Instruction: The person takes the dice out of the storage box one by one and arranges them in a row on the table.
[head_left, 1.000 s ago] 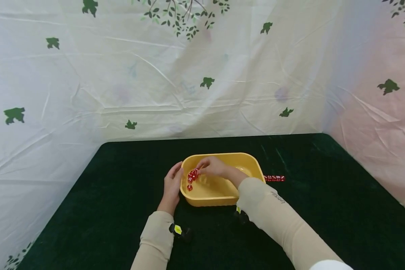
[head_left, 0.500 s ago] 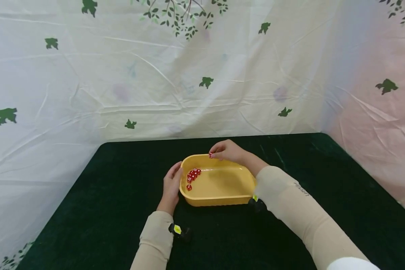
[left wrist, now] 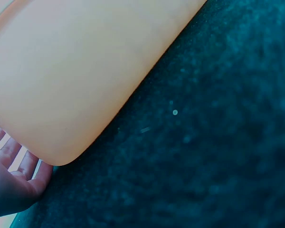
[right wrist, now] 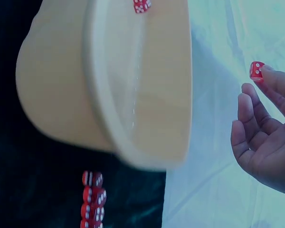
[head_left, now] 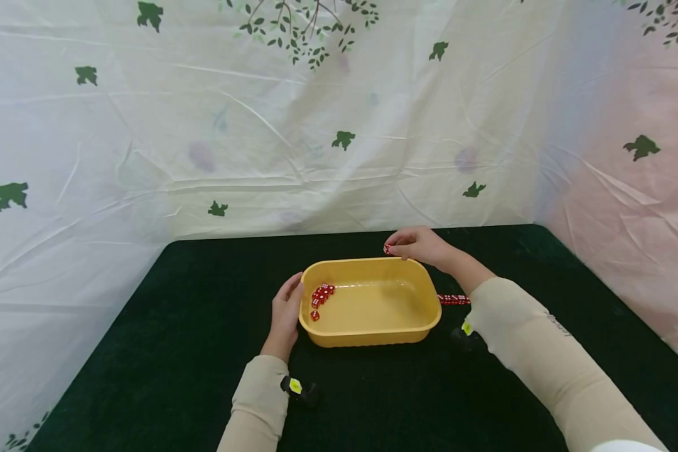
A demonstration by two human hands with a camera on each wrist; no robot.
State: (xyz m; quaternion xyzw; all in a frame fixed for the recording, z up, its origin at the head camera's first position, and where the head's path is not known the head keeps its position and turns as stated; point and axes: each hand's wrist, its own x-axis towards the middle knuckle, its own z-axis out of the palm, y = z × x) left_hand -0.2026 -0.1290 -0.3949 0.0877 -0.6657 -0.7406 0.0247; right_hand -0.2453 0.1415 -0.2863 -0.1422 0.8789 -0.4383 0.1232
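Fingertips of the right hand pinch one small red die above the far rim of the yellow plastic tub, whose left end the open-fingered left hand steadies.

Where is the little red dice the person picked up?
In the head view, the red die is pinched in the right hand, above the far right rim of the yellow tub; the right wrist view shows it at the fingertips.
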